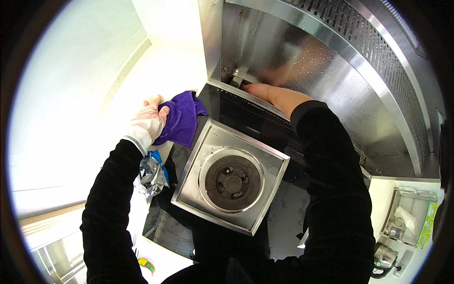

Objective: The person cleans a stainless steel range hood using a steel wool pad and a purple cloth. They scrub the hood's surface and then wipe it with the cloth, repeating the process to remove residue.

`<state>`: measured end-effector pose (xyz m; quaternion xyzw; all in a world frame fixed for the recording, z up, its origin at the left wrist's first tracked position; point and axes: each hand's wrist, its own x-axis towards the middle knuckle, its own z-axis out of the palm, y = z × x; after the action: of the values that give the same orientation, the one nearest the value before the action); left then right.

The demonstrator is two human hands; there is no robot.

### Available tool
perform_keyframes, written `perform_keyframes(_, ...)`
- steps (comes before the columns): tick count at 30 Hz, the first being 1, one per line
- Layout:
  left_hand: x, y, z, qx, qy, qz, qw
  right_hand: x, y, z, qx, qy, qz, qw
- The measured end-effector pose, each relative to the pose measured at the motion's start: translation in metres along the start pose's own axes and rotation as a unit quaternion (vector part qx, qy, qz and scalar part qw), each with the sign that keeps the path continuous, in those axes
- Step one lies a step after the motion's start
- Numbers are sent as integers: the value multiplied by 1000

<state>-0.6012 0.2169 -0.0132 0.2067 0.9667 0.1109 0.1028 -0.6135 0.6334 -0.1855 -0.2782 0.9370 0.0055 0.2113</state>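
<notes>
My left hand, in a whitish translucent glove, holds a purple cloth at the left. My right hand looks bare and reaches into a narrow gap along the lower inside edge of a stainless-steel range hood; its fingertips are hidden there. Water drops cover part of the hood's inner panel. Between my arms lies a square metal burner surround with a round dark burner in its middle.
A crumpled silver and blue packet lies below my left wrist. At the lower right are a wire rack on the wall, a glass kettle and a wall socket. The hood's perforated metal grille curves along the right.
</notes>
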Motion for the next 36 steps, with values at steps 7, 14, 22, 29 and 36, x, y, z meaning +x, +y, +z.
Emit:
perform_keyframes(7, -35, -40, 3, 67, 5, -71, 995, -22, -124, -93, 388, 34, 213, 896)
perform_keyframes(14, -28, -21, -7, 19, -22, -65, 997, -39, -63, -57, -168, 44, -125, 977)
perform_keyframes(22, -28, -13, -14, 31, -53, -82, 995, -84, -53, -51, -214, 76, -187, 956)
perform_keyframes(29, -20, -27, 3, 53, -28, -64, 996, -237, -48, 10, 112, -156, 180, 965)
perform_keyframes(36, -18, -29, 3, 30, -31, -43, 998, -337, -49, 11, 33, -273, 195, 941)
